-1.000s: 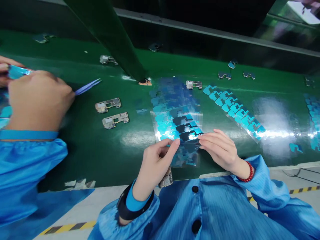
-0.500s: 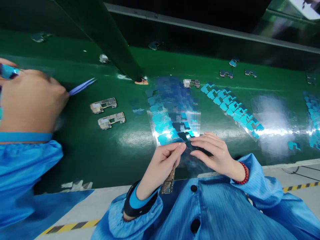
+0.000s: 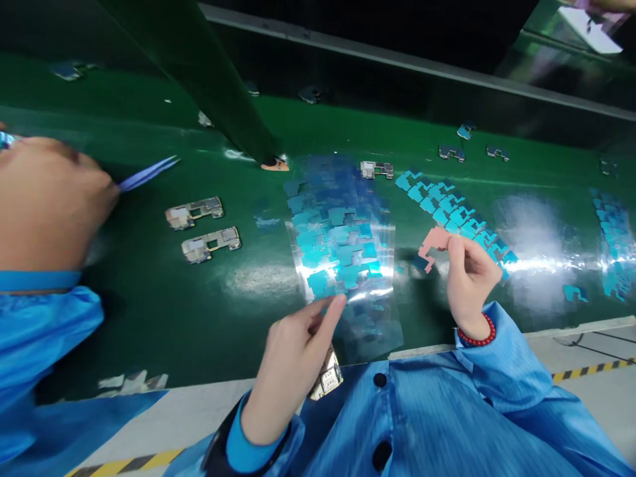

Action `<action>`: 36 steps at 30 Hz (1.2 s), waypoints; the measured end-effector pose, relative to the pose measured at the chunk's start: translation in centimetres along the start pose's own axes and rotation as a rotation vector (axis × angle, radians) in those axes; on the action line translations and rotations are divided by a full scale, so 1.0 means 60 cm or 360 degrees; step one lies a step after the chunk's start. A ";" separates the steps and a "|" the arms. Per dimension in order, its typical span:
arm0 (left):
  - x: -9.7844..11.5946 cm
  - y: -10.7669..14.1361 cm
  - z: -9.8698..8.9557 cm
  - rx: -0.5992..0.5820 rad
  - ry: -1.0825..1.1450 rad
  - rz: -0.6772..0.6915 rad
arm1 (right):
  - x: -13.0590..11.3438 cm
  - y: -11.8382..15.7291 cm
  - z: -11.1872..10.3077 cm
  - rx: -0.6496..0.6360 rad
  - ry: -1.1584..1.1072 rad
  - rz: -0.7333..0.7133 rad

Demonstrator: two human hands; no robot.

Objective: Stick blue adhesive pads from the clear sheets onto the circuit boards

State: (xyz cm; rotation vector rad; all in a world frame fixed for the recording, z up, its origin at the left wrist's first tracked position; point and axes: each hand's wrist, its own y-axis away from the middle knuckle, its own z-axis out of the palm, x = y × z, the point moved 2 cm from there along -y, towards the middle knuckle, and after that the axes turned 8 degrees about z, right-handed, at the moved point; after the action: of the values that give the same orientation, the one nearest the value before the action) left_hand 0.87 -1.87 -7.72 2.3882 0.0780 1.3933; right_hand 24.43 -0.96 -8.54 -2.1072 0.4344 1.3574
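Observation:
My left hand [image 3: 293,358], closed with thumb and forefinger together, holds a small circuit board [image 3: 328,377] whose lower end sticks out below the palm. Between the thumb and fingers of my right hand [image 3: 470,275] is a pinkish notched film piece [image 3: 433,244], raised over the table. Under and beyond my left hand lies a clear sheet [image 3: 375,331] covered in blue cut-out film pieces [image 3: 322,248]. Behind my right hand a slanting strip of blue film pieces [image 3: 450,205] lies on the green table.
Two circuit boards [image 3: 211,244] lie to the left; another board [image 3: 376,170] sits beyond the sheet. A co-worker's hand [image 3: 54,205] with purple tweezers [image 3: 149,173] is at far left. A green post [image 3: 199,73] slants down to the table [image 3: 199,318].
My right hand has moved right, away from my left, and now shows the pinkish film piece. My left hand has shifted slightly left and down with the circuit board.

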 end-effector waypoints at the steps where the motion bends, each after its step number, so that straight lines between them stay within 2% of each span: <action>1: 0.007 0.008 -0.005 0.0119 -0.0053 0.0027 | -0.015 0.007 -0.003 -0.0021 0.0079 -0.0258; 2: 0.015 0.016 -0.006 0.0166 -0.0035 0.0060 | -0.032 0.017 -0.004 -0.0097 0.0156 -0.0540; 3: 0.025 0.021 -0.005 0.0133 0.0049 0.0104 | -0.049 0.027 -0.003 -0.0203 0.0224 -0.0815; 5: 0.042 0.026 0.002 -0.0063 0.0299 0.0185 | -0.077 0.047 0.000 -0.0433 0.0336 -0.1251; 7: 0.053 0.025 0.010 -0.0211 0.0493 0.0243 | -0.093 0.060 0.005 -0.0617 0.0386 -0.1500; 10: 0.057 0.019 0.011 -0.0194 0.0536 0.0279 | -0.096 0.064 0.006 -0.0796 0.0342 -0.1607; 12: 0.056 0.016 0.007 -0.0187 0.0494 0.0301 | -0.090 0.054 0.001 -0.0799 0.0245 -0.1377; 13: 0.056 0.015 0.005 -0.0196 0.0480 0.0306 | -0.086 0.046 -0.003 -0.0763 0.0191 -0.1136; 15: 0.056 0.014 0.001 -0.0229 0.0481 0.0328 | -0.075 0.029 -0.011 -0.0754 0.0051 -0.0498; 17: 0.056 0.013 -0.002 -0.0255 0.0482 0.0348 | -0.065 0.017 -0.015 -0.0925 -0.0129 0.0088; 18: 0.056 0.013 -0.003 -0.0263 0.0470 0.0359 | -0.064 0.013 -0.015 -0.1056 -0.0216 0.0295; 20: 0.056 0.011 -0.002 -0.0281 0.0448 0.0379 | -0.065 0.007 -0.013 -0.1272 -0.0332 0.0516; 23: 0.055 0.005 0.003 -0.0278 0.0443 0.0400 | -0.069 0.001 -0.010 -0.1336 -0.0300 0.0537; 25: 0.052 -0.004 0.007 -0.0299 0.0449 0.0316 | -0.069 -0.002 -0.010 -0.1243 -0.0172 0.0382; 28: 0.040 -0.024 0.011 -0.0256 0.0585 0.0036 | -0.064 -0.007 -0.015 -0.0907 0.0116 0.0020; 30: 0.030 -0.037 0.011 -0.0128 0.0821 -0.0081 | -0.058 -0.012 -0.021 -0.0663 0.0212 -0.0115; 33: 0.021 -0.048 0.012 -0.0001 0.1153 -0.0112 | -0.048 -0.021 -0.029 -0.0439 0.0165 -0.0037; 36: 0.021 -0.046 0.015 -0.0010 0.1202 -0.0100 | -0.046 -0.028 -0.033 -0.0351 0.0090 0.0094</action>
State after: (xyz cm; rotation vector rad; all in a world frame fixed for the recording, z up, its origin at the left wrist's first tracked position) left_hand 2.68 0.71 -8.00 1.7068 0.3365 2.1654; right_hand 25.57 -1.05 -4.93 -2.3329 0.3874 1.4390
